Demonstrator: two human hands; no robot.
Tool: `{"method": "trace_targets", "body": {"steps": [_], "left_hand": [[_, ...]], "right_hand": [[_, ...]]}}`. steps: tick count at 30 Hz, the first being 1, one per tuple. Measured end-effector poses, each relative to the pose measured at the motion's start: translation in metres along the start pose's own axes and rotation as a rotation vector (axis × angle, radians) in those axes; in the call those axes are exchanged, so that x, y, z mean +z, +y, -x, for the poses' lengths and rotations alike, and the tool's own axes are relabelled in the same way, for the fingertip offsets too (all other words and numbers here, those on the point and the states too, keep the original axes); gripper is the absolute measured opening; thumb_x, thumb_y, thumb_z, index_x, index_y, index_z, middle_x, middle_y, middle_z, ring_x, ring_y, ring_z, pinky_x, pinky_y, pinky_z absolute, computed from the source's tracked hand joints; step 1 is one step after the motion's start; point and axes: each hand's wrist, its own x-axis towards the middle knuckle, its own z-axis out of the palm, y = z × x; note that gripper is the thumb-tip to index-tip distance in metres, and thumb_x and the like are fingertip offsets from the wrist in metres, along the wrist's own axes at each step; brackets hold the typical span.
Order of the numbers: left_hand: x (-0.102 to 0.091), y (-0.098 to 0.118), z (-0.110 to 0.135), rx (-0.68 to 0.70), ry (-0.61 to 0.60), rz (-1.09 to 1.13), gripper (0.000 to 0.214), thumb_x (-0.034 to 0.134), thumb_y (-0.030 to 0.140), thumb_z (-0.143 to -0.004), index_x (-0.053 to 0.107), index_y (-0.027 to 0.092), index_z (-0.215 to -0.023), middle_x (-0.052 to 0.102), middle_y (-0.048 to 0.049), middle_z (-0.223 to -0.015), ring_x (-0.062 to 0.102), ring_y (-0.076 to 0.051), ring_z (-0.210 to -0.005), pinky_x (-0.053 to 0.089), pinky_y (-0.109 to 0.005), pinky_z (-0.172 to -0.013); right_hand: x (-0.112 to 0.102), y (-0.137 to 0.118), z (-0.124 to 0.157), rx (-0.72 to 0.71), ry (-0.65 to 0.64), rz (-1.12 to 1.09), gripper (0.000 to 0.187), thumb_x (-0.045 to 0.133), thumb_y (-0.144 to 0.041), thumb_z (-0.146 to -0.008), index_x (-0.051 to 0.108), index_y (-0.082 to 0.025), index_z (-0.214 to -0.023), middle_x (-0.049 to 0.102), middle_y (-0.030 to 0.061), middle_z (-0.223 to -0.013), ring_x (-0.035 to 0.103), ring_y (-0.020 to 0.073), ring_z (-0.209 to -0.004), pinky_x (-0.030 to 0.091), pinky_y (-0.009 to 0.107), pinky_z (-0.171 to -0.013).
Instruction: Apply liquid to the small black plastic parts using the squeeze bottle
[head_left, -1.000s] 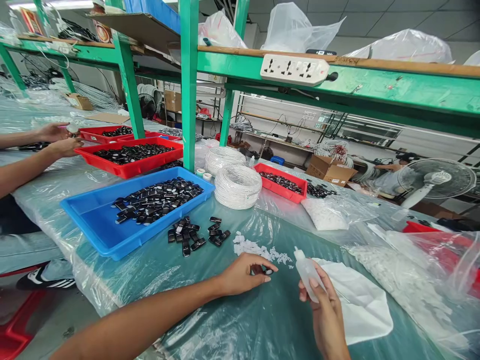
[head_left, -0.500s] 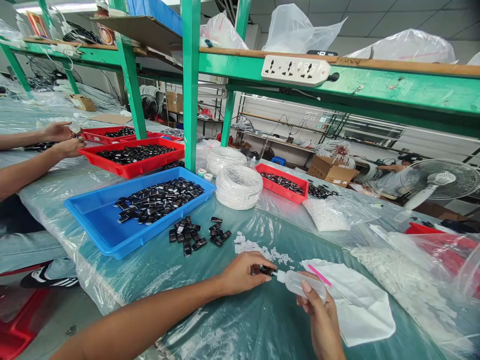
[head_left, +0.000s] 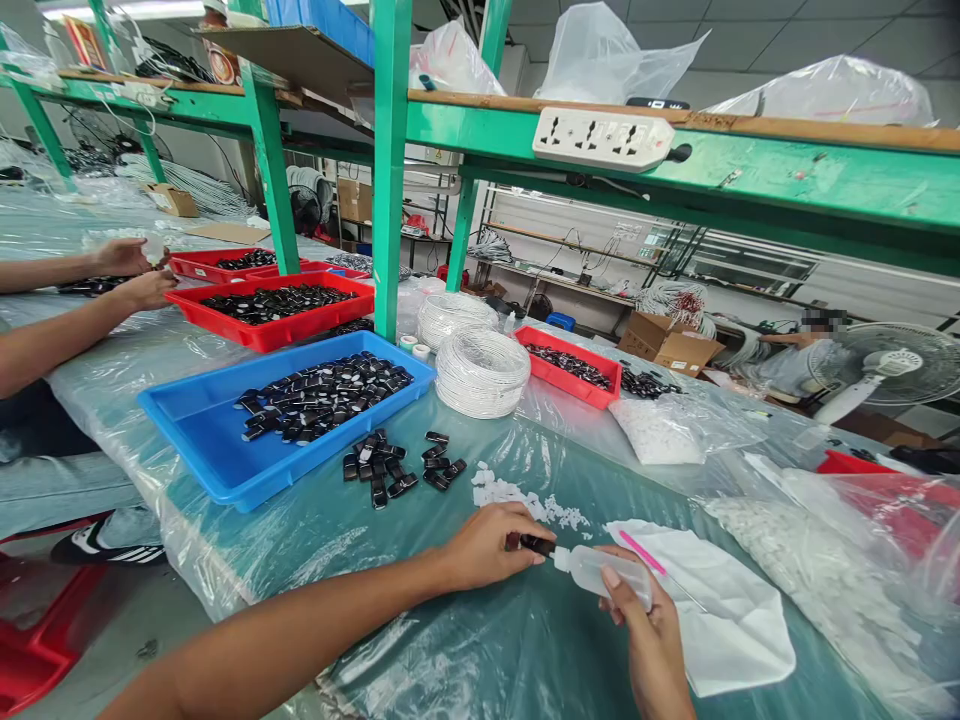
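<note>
My left hand (head_left: 484, 545) pinches a small black part (head_left: 534, 545) against the plastic-covered table. My right hand (head_left: 645, 620) grips a small translucent squeeze bottle (head_left: 600, 570), tipped sideways with its nozzle touching the black part. Just beyond my left hand lie a scatter of small white pieces (head_left: 525, 500) and a loose group of black parts (head_left: 397, 468). A white cloth (head_left: 727, 620) with a pink stick (head_left: 643, 553) on it lies under and right of the bottle.
A blue tray (head_left: 202, 440) of black parts sits to the left, red trays (head_left: 262, 325) behind it, another red tray (head_left: 577, 385) at centre. White wire coils (head_left: 481, 372) stand by a green post (head_left: 390, 170). A co-worker's hands (head_left: 131, 275) work at far left. Bags of white pieces (head_left: 660, 430) lie right.
My right hand tipped the bottle from upright to sideways and brought its nozzle onto the black part in my left hand. The pink stick now lies on the cloth.
</note>
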Motion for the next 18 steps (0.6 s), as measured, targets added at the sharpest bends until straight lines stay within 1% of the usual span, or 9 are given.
{"method": "trace_targets", "body": {"steps": [3, 5, 6, 8, 9, 11, 13, 15, 18], "left_hand": [[0.001, 0.000, -0.001, -0.007, 0.004, 0.080, 0.028, 0.060, 0.028, -0.078, 0.066, 0.022, -0.105, 0.064, -0.0044, -0.090, 0.056, -0.013, -0.073, 0.042, -0.020, -0.060], [0.001, 0.000, -0.001, -0.019, -0.004, 0.144, 0.028, 0.060, 0.029, -0.078, 0.066, 0.020, -0.104, 0.064, -0.0052, -0.090, 0.056, -0.013, -0.072, 0.042, -0.020, -0.061], [0.001, 0.000, -0.002, -0.026, -0.008, 0.173, 0.028, 0.060, 0.030, -0.078, 0.066, 0.020, -0.103, 0.065, -0.0055, -0.090, 0.056, -0.013, -0.072, 0.043, -0.020, -0.061], [0.001, 0.001, -0.002, -0.041, -0.016, 0.222, 0.029, 0.060, 0.031, -0.077, 0.066, 0.019, -0.103, 0.065, -0.0060, -0.091, 0.056, -0.013, -0.072, 0.043, -0.020, -0.061], [0.001, 0.001, -0.002, -0.047, -0.019, 0.241, 0.029, 0.060, 0.031, -0.077, 0.066, 0.019, -0.103, 0.065, -0.0063, -0.092, 0.056, -0.013, -0.071, 0.043, -0.020, -0.061], [0.001, 0.001, -0.002, -0.060, -0.020, 0.271, 0.030, 0.061, 0.032, -0.077, 0.067, 0.018, -0.102, 0.065, -0.0067, -0.091, 0.056, -0.013, -0.070, 0.043, -0.020, -0.060], [0.001, 0.002, -0.002, -0.076, -0.021, 0.281, 0.030, 0.061, 0.033, -0.076, 0.067, 0.017, -0.101, 0.065, -0.0066, -0.088, 0.055, -0.013, -0.068, 0.043, -0.020, -0.059], [0.002, 0.002, -0.002, -0.092, -0.019, 0.271, 0.031, 0.061, 0.034, -0.076, 0.067, 0.017, -0.101, 0.065, -0.0060, -0.084, 0.054, -0.012, -0.066, 0.042, -0.020, -0.058], [0.002, 0.001, -0.003, -0.112, -0.021, 0.263, 0.033, 0.061, 0.036, -0.076, 0.067, 0.016, -0.102, 0.066, -0.0059, -0.082, 0.055, -0.013, -0.065, 0.042, -0.021, -0.058]], "right_hand": [[0.001, 0.001, -0.001, 0.011, 0.015, -0.119, 0.041, 0.064, -0.049, -0.066, 0.060, -0.018, -0.093, 0.052, -0.0032, -0.056, 0.042, 0.0121, -0.051, 0.038, 0.026, -0.052], [0.002, 0.001, -0.003, 0.006, 0.029, -0.219, 0.043, 0.063, -0.047, -0.068, 0.060, -0.018, -0.099, 0.049, -0.0046, -0.053, 0.043, 0.0128, -0.051, 0.043, 0.029, -0.056], [0.002, 0.001, -0.004, 0.002, 0.041, -0.253, 0.045, 0.063, -0.046, -0.068, 0.059, -0.017, -0.102, 0.052, -0.0040, -0.056, 0.046, 0.0138, -0.053, 0.045, 0.031, -0.060], [0.001, -0.001, -0.006, 0.007, 0.093, -0.278, 0.049, 0.066, -0.045, -0.067, 0.058, -0.017, -0.106, 0.061, -0.0002, -0.073, 0.054, 0.0168, -0.064, 0.046, 0.035, -0.071], [0.000, -0.001, -0.007, 0.018, 0.112, -0.263, 0.051, 0.067, -0.045, -0.066, 0.057, -0.018, -0.108, 0.063, 0.0019, -0.084, 0.057, 0.0192, -0.074, 0.045, 0.036, -0.077], [-0.002, -0.002, -0.009, 0.037, 0.130, -0.192, 0.053, 0.069, -0.044, -0.064, 0.056, -0.020, -0.109, 0.063, 0.0038, -0.101, 0.057, 0.0239, -0.093, 0.039, 0.038, -0.089], [-0.004, 0.000, -0.012, 0.026, 0.118, -0.109, 0.055, 0.071, -0.043, -0.062, 0.054, -0.021, -0.109, 0.063, 0.0042, -0.105, 0.053, 0.0263, -0.105, 0.035, 0.039, -0.093], [-0.005, 0.004, -0.016, -0.007, 0.104, -0.035, 0.055, 0.072, -0.041, -0.060, 0.053, -0.021, -0.107, 0.063, 0.0042, -0.105, 0.050, 0.0263, -0.109, 0.034, 0.039, -0.094], [-0.007, 0.010, -0.021, -0.054, 0.063, 0.061, 0.050, 0.070, -0.038, -0.063, 0.053, -0.022, -0.107, 0.063, 0.0046, -0.107, 0.050, 0.0250, -0.110, 0.032, 0.039, -0.095]]}}
